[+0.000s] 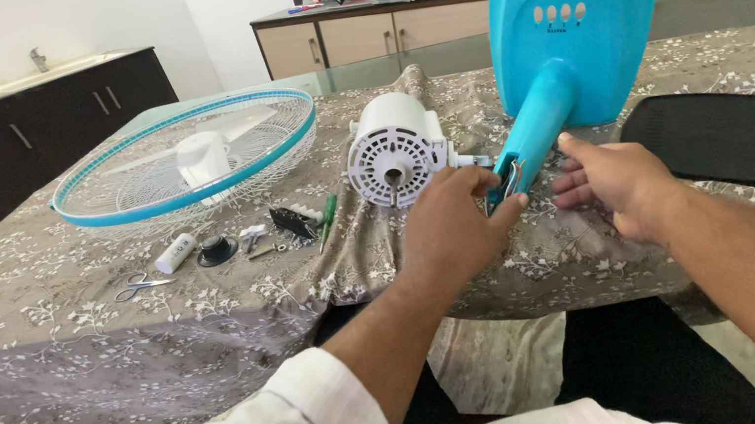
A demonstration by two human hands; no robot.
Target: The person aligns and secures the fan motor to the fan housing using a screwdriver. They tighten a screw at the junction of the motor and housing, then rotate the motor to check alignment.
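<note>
Left hand: fingers closing on the blue fan stand's neck end.
Right hand: loosely open, steadying the neck.
Risk: wires by motor may be getting pinched or tugged.

I see open cloth between the small parts and my hands, so there is room to pass. The white motor crowds the blue stand; the black pad blocks the right, I think.
</note>
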